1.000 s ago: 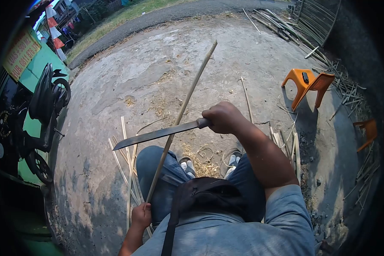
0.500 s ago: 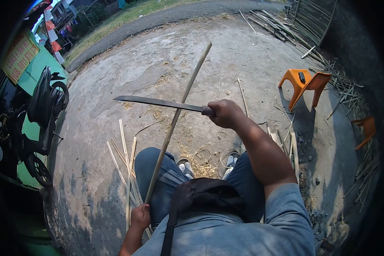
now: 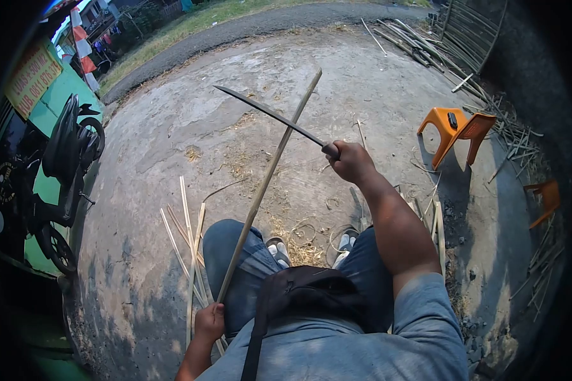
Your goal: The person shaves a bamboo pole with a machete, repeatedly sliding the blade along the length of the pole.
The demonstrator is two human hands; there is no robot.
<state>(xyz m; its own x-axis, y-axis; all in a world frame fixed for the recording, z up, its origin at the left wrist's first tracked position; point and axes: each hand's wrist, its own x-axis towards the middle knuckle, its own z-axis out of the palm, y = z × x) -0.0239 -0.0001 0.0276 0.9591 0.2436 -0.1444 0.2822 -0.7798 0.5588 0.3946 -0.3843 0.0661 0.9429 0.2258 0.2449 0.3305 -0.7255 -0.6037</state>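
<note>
Head camera looks down over my person's lap, and I read the hold as a braced one. The left hand (image 3: 210, 320) is closed around the near end of a long bamboo strip (image 3: 260, 190), low at the left beside the hip. From there the strip runs up and away across the left thigh (image 3: 235, 254). The leg seems to prop it, so the far tip stands clear of the concrete ground (image 3: 171, 127). Gripping the very end leaves nearly the whole length free on the far side of the knee.

The right hand (image 3: 351, 162) is clenched on the handle of a machete (image 3: 270, 115), with the arm stretched well forward. The blade angles left and far from the fist and crosses the strip in its far part. I cannot tell whether the edge touches the bamboo or hangs just above it. That reach keeps the steel well apart from the knees and from the left hand, which I judge is why the strip is held so far back.

A black sling bag (image 3: 305, 289) sits in the lap between the arms. Curled shavings (image 3: 302, 244) lie near the shoes (image 3: 278, 249). Loose split strips (image 3: 187, 235) lie on the ground at the near left, just beside the thigh, and a few more at the right. An orange plastic stool (image 3: 454, 127) is tipped over at the far right, near a heap of bamboo poles (image 3: 426, 41). A parked motorcycle (image 3: 63, 165) stands at the left edge.
</note>
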